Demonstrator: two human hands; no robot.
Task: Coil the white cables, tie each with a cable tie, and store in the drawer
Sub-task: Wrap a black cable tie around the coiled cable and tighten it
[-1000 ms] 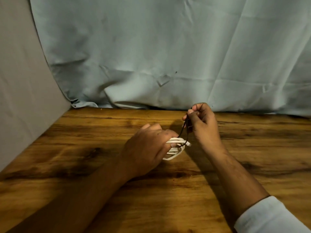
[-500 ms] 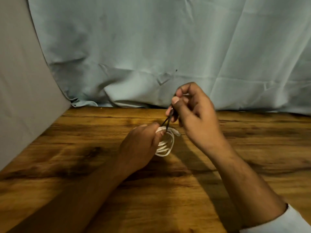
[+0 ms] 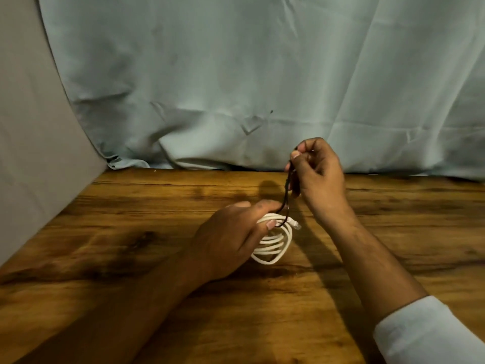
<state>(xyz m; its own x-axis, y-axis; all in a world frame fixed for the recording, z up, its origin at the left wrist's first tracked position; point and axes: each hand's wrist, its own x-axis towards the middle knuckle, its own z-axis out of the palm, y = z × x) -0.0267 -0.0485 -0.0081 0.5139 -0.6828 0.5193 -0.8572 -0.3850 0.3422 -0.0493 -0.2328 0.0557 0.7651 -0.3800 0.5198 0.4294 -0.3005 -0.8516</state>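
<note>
**Tie going round the coil: cinch it**

Grey panel (image 3: 34, 132) far left, wooden table (image 3: 126, 232) below it, blue-grey cloth (image 3: 236, 74) behind. Your left hand (image 3: 231, 240) grips the coiled white cable (image 3: 277, 245) just above the table at centre, thumb pressing the loops together near the top. The black cable tie (image 3: 285, 195) wraps that same bunch beside the connector (image 3: 295, 224) and runs up to your right hand (image 3: 320, 174), which pinches its ends between thumb and fingertips, raised above the coil. White sleeve (image 3: 420, 334) sits bottom right.

The tie looks slack. Clamp the loops flat with the thumb so none slips out, pull the ends straight up and away from the coil, then twist or lock close to the bundle. No drawer in view.
</note>
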